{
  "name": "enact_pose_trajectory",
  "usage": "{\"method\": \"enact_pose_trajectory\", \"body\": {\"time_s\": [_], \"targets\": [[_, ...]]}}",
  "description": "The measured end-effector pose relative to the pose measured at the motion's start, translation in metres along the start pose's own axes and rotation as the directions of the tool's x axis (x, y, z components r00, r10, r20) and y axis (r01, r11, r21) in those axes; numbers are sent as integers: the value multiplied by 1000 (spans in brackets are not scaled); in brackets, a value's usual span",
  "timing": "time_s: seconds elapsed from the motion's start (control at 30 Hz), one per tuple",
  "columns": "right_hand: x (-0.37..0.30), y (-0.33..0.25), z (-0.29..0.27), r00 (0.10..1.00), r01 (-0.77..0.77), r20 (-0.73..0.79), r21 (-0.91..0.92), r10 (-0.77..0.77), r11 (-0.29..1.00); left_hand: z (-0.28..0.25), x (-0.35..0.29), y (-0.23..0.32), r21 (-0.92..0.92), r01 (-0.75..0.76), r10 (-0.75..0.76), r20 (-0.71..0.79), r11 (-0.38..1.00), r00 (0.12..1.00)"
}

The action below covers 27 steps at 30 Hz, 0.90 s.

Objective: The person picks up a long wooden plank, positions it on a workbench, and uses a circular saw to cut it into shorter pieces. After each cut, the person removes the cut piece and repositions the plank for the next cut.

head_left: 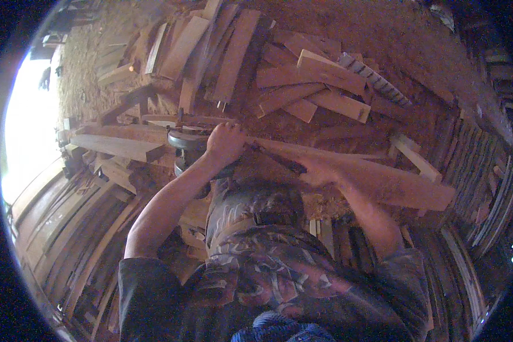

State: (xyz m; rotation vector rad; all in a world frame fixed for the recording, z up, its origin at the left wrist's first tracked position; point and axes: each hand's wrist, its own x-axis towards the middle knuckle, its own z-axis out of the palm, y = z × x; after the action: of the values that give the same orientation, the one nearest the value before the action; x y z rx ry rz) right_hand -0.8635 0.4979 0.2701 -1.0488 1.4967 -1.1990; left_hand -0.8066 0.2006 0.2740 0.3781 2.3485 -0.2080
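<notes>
In front of my waist is a dark hand-held power tool [183, 141] with a round, shiny-rimmed end at its left; its exact kind is hard to make out. My left hand [227, 142] is closed over the tool beside that round end. A dark handle-like part [279, 159] slants down to the right, and the fingers of my right hand [318, 172] are wrapped round its end. Close by my right hand lies a long, wide wooden plank [370, 174], stretching away to the right. The tool's underside is hidden by my hands and forearms.
Loose boards [233, 57] lie piled ahead, with shorter offcuts [339, 105] to their right. A thick beam [117, 146] is at the left. Stacked planks [68, 228] fill the lower left, and more stacked boards [444, 165] stand at the right. Sawdust [88, 74] covers the ground.
</notes>
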Motion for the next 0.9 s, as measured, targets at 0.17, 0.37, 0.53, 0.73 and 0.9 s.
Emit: {"method": "enact_pose_trajectory", "body": {"time_s": [0.17,0.37,0.53,0.73,0.9], "targets": [[4,-3,-2,990,-137,-5,-137,137,981,10,-6,5,9,32,-30,-174,999,984],[-4,-9,4,898,-391,2,-453,439,801,6,-16,12,-27,71,-76,-255,997,964],[-9,-17,8,927,-356,-87,-511,366,782,5,-18,14,6,100,-95,-244,995,965],[-6,-11,15,932,-354,-137,-534,334,768,17,-18,16,-29,108,-111,-387,994,916],[-3,-13,13,941,-329,-119,-548,317,769,22,-22,18,2,121,-110,-399,993,910]]}}
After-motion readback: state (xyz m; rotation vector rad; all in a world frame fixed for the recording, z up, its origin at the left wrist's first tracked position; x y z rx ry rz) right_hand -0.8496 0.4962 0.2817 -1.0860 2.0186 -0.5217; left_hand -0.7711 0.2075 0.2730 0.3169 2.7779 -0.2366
